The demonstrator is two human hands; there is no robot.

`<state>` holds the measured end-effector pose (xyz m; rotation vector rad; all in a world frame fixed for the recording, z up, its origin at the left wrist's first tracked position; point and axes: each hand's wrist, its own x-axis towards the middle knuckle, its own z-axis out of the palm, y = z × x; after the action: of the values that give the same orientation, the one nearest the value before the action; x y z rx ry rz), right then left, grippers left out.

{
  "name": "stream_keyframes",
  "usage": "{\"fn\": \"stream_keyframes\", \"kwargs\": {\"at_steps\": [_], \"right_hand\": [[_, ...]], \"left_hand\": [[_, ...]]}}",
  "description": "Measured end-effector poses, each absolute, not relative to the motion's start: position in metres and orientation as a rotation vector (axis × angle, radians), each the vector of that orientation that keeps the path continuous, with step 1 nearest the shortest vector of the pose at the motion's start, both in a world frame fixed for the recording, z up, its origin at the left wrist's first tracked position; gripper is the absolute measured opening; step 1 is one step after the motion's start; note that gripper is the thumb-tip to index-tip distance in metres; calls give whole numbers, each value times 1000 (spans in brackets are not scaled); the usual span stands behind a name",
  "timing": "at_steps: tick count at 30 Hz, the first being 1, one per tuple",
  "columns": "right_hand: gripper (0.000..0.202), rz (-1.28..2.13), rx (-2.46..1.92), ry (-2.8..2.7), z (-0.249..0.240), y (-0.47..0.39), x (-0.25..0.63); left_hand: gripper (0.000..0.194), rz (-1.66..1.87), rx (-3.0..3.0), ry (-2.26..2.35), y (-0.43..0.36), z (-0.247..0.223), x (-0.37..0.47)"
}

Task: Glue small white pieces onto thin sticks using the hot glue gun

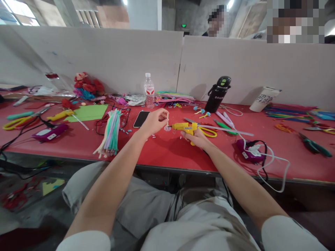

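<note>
Around the handle of a yellow hot glue gun [184,127], my right hand [198,138] is closed, and a long clear glue stick [230,130] sticks out of its back. My left hand [158,120] pinches the top of a thin pale stem [168,120]. At the stem's lower end hangs a small pale lilac piece [167,128], close to the gun's nozzle; I cannot tell if they touch. A bundle of pastel pipe cleaners [111,134] lies left of my left forearm. Behind that hand rests a phone [140,119].
On the red table [162,153] stand a water bottle [149,91], a black flask [218,94] and a white cup [264,99]. Yellow-handled scissors [208,131], pliers [315,145] and a purple power strip [250,151] with loose cables lie right. Another yellow glue gun [60,115] lies left.
</note>
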<state>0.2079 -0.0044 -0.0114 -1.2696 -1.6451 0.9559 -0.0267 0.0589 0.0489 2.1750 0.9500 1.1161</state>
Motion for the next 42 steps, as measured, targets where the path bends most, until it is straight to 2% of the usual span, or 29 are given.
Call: {"fn": "stream_keyframes", "kwargs": {"at_steps": [23,29,36,42], "right_hand": [[38,925,-1297,-1669,-12,-6,208],[42,623,-1416,-1685,-9,1,222],[38,300,-1981,-1775,-5,9,249],[46,125,-1956,-1766,-12,-22,260]], "left_hand": [[27,1181,2140,982,63,51,-32],[30,1280,2084,1004,69,62,-45],[30,1266,2084,985,67,71,-53],[29,1178,2137,987,65,71,-55]]}}
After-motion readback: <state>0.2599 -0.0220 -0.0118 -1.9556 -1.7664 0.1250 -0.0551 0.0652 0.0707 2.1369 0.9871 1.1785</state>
